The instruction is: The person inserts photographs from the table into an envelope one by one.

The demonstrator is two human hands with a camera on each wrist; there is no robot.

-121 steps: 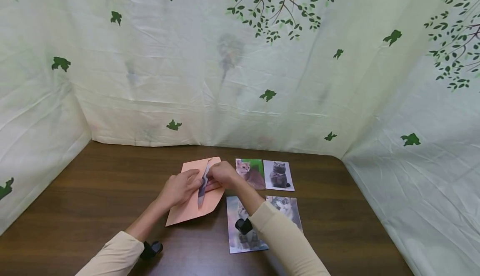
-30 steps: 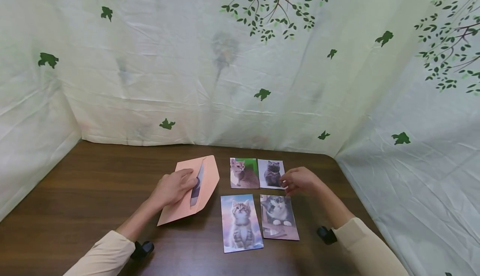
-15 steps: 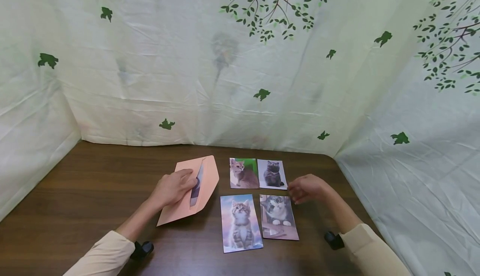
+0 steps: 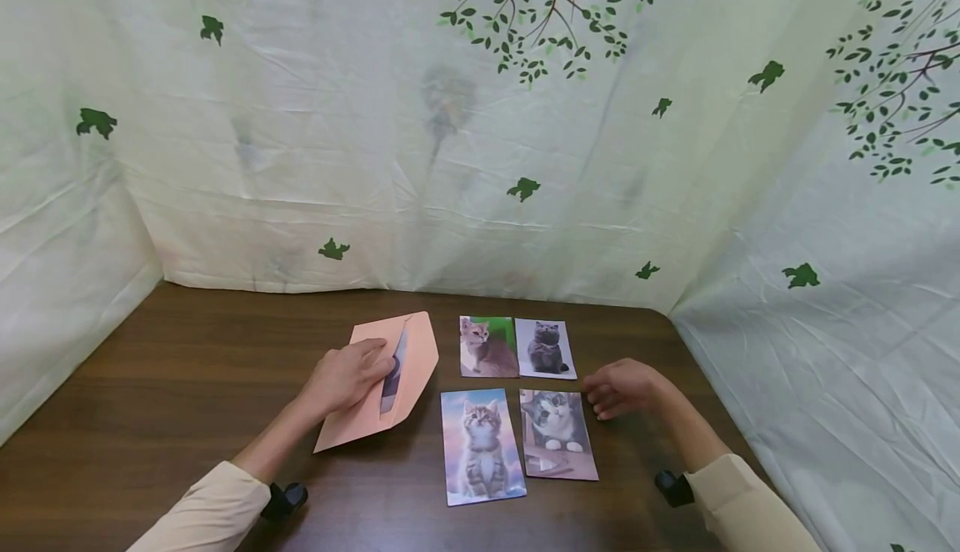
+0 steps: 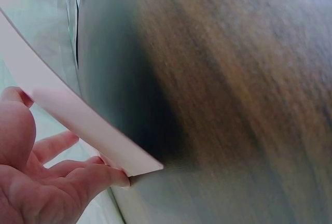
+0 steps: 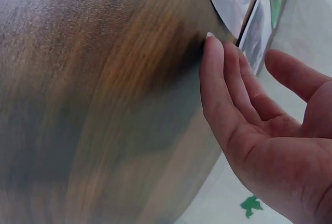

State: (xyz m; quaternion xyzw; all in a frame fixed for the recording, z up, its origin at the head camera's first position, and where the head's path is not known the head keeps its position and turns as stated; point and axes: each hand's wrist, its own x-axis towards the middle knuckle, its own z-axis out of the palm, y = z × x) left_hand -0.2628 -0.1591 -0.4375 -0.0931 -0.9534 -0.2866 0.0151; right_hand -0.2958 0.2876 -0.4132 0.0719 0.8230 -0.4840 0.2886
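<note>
My left hand (image 4: 351, 377) grips a peach-coloured envelope (image 4: 422, 343), thumb on one side and fingers on the other, and holds it tilted over the table. Through the envelope's opening the edge of a picture (image 4: 393, 381) shows. My right hand (image 4: 624, 387) is at the right of the cat photos, fingers loosely bent and nothing between them; the right wrist view shows its fingertips (image 6: 211, 45) close to the tabletop. Nearest to it are the dark grey cat photo (image 4: 546, 350) and the grey-and-white cat photo (image 4: 557, 435).
A brown kitten photo (image 4: 487, 348) with a green background lies at the back, and a larger tabby kitten photo (image 4: 483, 448) lies in front of it. Below them is the dark wooden table (image 4: 225, 368). White cloth with green leaf prints (image 4: 360, 143) hangs behind and at both sides.
My right hand has come out of the envelope's opening, reached the dark grey cat photo, and drawn away to the right and nearer. My left hand keeps its grip on the envelope.
</note>
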